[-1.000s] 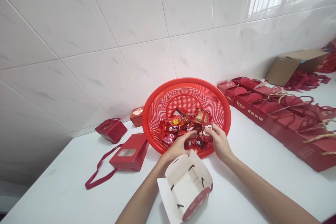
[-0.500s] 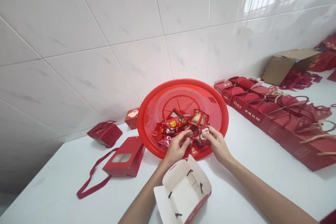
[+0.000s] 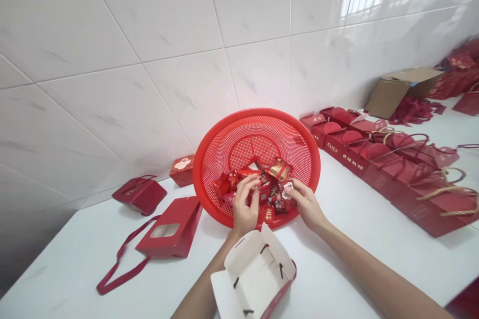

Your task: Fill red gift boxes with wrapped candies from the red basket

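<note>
A red plastic colander [image 3: 258, 118] tilts toward me on the white table, with red and gold wrapped sweets [image 3: 279, 168] heaped in its lower part. My right hand [image 3: 307, 204] pinches a dark red sweet packet [image 3: 287, 190] with a white label, at the heap's right side. Over the heap's left side, my left hand [image 3: 246, 205] has its fingers curled toward the thumb; what lies between the fingertips is mostly hidden. Below the colander, between my forearms, stands an open gift box [image 3: 258, 274] with a white inside, its flaps spread and short dark ties showing.
To the left are a red box [image 3: 164, 232] with a window and ribbon, a dark red box [image 3: 140, 194], and a small patterned box [image 3: 182, 170]. Rows of red handled boxes [image 3: 377, 169] line the right, with a cardboard carton [image 3: 389, 97] behind. A tiled wall [image 3: 179, 94] borders the table.
My left hand has lifted slightly from the sweets, and its fingers have turned upward. The right hand keeps its packet. The whole view has shifted a little.
</note>
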`<state>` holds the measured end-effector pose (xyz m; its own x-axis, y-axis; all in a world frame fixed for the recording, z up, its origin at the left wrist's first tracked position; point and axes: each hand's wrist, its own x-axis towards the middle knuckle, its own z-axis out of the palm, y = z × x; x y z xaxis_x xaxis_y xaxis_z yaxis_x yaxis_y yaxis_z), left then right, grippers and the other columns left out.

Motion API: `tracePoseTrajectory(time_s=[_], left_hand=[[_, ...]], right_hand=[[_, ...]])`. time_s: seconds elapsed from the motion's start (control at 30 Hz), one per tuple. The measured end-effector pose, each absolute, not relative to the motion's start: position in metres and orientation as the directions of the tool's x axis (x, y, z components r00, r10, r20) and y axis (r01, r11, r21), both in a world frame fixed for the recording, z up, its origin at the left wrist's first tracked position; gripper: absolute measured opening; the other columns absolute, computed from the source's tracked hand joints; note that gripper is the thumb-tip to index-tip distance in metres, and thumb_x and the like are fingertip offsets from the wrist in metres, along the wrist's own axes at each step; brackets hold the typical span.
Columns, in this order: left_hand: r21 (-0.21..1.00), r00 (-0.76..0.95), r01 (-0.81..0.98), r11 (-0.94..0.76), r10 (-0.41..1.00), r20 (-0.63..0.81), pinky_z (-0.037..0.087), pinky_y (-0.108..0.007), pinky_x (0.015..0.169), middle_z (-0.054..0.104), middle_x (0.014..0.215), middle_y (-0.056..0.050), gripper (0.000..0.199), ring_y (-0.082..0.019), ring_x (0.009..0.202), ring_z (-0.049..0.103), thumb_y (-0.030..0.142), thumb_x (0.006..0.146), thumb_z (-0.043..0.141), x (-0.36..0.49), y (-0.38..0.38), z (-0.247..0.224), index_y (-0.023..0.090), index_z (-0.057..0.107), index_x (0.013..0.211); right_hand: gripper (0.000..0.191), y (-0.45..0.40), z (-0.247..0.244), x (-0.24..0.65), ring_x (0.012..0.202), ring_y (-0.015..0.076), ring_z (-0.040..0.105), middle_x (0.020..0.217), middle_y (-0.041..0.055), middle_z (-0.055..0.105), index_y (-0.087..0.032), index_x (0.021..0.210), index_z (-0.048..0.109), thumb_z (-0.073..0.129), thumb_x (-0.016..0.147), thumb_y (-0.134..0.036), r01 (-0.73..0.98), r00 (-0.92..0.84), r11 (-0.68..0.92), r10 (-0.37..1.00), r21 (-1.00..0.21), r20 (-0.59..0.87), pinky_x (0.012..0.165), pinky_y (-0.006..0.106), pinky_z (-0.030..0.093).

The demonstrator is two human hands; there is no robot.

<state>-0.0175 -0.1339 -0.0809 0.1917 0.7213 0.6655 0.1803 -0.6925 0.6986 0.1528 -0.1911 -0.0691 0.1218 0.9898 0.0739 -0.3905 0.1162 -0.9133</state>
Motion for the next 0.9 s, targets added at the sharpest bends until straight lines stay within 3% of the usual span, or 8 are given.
tracePoseTrajectory(time_s=[0.17,0.53,0.73,0.9], left_hand=[[0.624,0.231,0.306,-0.719,0.692,0.684,0.047,-0.045,0.108,0.062,0.128,-0.011,0.026,-0.024,0.124,0.059,0.013,0.092,0.052,-0.018,-0.133,-0.076,0.022,0.064,0.114],[0.458,0.294,0.484,-0.745,0.632,0.717,0.049,-0.042,0.107,0.065,0.124,-0.008,0.027,-0.023,0.121,0.062,0.012,0.091,0.049,-0.047,-0.125,-0.033,0.023,0.068,0.107],[0.504,0.243,0.65,-0.569,0.784,0.572,0.047,-0.046,0.108,0.061,0.128,-0.012,0.041,-0.029,0.124,0.059,0.013,0.079,0.058,-0.071,-0.097,-0.048,0.019,0.065,0.119],[0.498,0.276,0.672,-0.549,0.809,0.519,0.044,-0.046,0.111,0.059,0.133,-0.012,0.05,-0.029,0.127,0.057,0.013,0.077,0.059,-0.077,-0.088,-0.055,0.021,0.061,0.127]], right_hand=[[0.04,-0.191,-0.065,0.15,0.057,0.0165,0.063,0.07,-0.0002,0.069,-0.021,0.093,0.063,0.077,0.075,-0.055,-0.406,0.069,0.055,0.997,-0.912,0.03,0.059,0.031,0.056],[0.035,-0.2,-0.053,0.15,0.063,0.0169,0.061,0.075,0.0012,0.068,-0.022,0.085,0.063,0.072,0.08,-0.055,-0.298,0.091,0.137,0.989,-0.945,0.115,0.063,0.031,0.054],[0.037,-0.203,-0.053,0.148,0.06,0.0147,0.06,0.073,0.0011,0.066,-0.021,0.083,0.062,0.071,0.08,-0.057,-0.273,0.108,0.119,0.99,-0.955,0.093,0.061,0.029,0.053],[0.038,-0.204,-0.058,0.142,0.059,0.0141,0.058,0.07,0.0012,0.065,-0.021,0.083,0.063,0.071,0.08,-0.057,-0.284,0.084,0.092,0.994,-0.954,0.071,0.058,0.028,0.052]])
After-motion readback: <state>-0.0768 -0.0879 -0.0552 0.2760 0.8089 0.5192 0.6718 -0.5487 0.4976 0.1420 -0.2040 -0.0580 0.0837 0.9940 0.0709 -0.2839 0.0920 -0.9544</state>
